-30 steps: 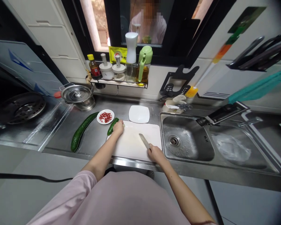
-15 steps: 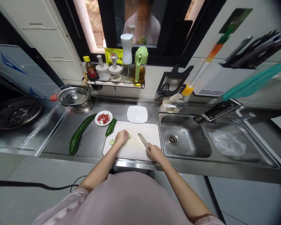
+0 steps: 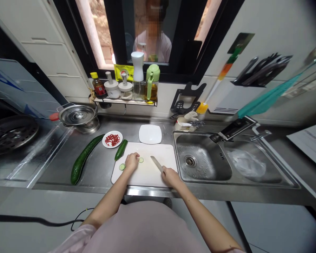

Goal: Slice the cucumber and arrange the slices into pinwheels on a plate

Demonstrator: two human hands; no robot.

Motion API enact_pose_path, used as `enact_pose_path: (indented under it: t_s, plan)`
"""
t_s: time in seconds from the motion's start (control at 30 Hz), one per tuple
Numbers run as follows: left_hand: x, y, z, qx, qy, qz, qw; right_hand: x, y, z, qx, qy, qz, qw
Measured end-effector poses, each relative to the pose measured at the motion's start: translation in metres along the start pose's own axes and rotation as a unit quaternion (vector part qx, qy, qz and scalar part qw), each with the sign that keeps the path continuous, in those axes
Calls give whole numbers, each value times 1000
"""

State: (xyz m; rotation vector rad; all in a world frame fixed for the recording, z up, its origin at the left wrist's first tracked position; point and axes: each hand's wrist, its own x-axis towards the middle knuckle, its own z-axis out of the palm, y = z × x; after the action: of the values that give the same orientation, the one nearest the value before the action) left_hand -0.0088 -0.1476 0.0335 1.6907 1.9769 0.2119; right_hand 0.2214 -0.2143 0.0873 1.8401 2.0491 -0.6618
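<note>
My left hand point(image 3: 132, 161) rests curled on the white cutting board point(image 3: 152, 172), its fingers over cucumber slices; one slice point(image 3: 141, 160) shows at its right and another point(image 3: 122, 167) at its left. My right hand point(image 3: 170, 176) grips a knife point(image 3: 156, 163) by the handle, blade pointing up-left over the board. A cut cucumber piece point(image 3: 120, 150) lies at the board's top left corner. A whole cucumber point(image 3: 83, 159) lies further left on the steel counter.
A small plate of chopped red chilli point(image 3: 112, 139) and an empty white square plate point(image 3: 150, 134) sit behind the board. A lidded pot point(image 3: 78, 117) stands left, a condiment rack point(image 3: 125, 91) at the back, a steel sink point(image 3: 202, 161) to the right. Window glass reflects a person.
My left hand left the cucumber piece at the board's corner and came down to the slices on the board. The knife hand stayed nearly in place. The camera view tilted down.
</note>
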Motion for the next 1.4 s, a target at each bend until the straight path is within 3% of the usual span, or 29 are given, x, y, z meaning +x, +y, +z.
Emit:
enact_pose_path:
  t_s: [0.4,1.4]
  plan:
    - [16,-4,-1,38,-37,-21,998,-1,-29,-2,-27,-6,-69,997]
    - [18,-3,-7,28,-59,-22,998,6,-29,-9,-63,-28,-94,993]
